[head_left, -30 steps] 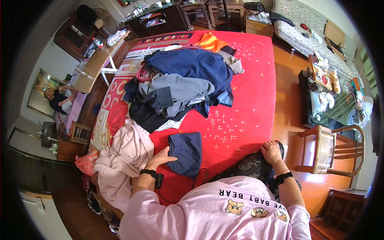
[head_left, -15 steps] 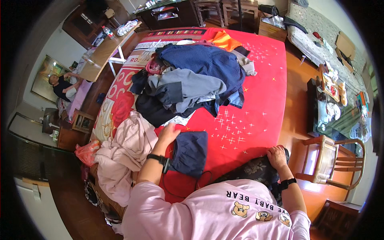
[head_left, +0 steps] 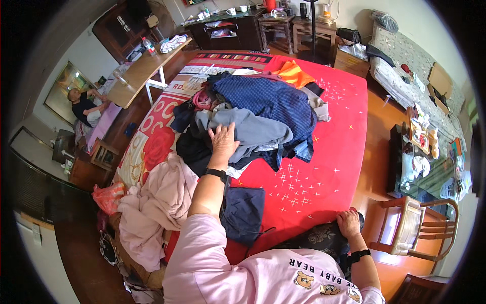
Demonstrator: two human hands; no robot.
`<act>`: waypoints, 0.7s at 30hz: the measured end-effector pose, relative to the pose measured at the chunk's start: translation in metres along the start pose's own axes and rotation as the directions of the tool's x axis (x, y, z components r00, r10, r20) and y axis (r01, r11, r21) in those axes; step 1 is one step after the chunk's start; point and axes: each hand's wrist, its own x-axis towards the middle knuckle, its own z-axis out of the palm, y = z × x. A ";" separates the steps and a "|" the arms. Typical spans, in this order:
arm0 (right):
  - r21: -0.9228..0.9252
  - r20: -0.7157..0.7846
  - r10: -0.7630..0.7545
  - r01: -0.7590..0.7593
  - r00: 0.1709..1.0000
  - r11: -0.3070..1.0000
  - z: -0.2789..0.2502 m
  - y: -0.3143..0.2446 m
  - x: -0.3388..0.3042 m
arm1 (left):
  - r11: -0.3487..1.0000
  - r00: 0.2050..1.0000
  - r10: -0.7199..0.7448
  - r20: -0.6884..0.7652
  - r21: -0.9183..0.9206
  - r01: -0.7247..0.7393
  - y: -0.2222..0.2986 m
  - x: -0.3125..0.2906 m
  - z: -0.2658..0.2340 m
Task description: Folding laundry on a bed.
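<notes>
So, left hand on one gray garment

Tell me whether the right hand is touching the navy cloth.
Apart. The head view shows a stretch of red bedsheet between the right hand and the navy cloth.

Sheet is red w/ wht star print, garment gry, patterned cloth dk blue.

Left hand over grey garment, right hand on dark trousers
</notes>
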 end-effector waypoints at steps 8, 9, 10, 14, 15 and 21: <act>0.027 0.086 0.036 -0.038 0.996 0.999 -0.006 -0.017 0.012 | 0.986 0.699 -0.145 0.700 0.040 0.164 -0.145 -0.082 0.080; 0.027 0.083 0.067 -0.069 0.994 0.997 -0.008 -0.013 0.009 | 0.972 0.793 -0.149 0.591 -0.060 0.227 -0.136 -0.082 0.084; 0.014 0.083 0.093 -0.095 0.992 0.995 -0.009 -0.007 0.005 | 0.974 0.791 -0.122 0.599 -0.080 0.211 -0.116 -0.070 0.076; -0.017 0.019 0.026 -0.026 0.999 1.000 -0.004 -0.004 0.006 | 0.701 0.893 -0.392 0.219 -0.557 0.445 -0.090 -0.018 0.051; -0.033 0.030 0.038 -0.037 0.999 0.999 -0.004 -0.004 0.006 | 0.715 0.881 -0.454 0.134 -0.535 0.450 -0.085 -0.004 0.056; 0.047 -0.022 0.019 -0.018 1.000 0.999 -0.005 -0.007 0.007 | 0.143 0.693 -0.607 0.390 -0.804 0.577 -0.078 0.035 0.083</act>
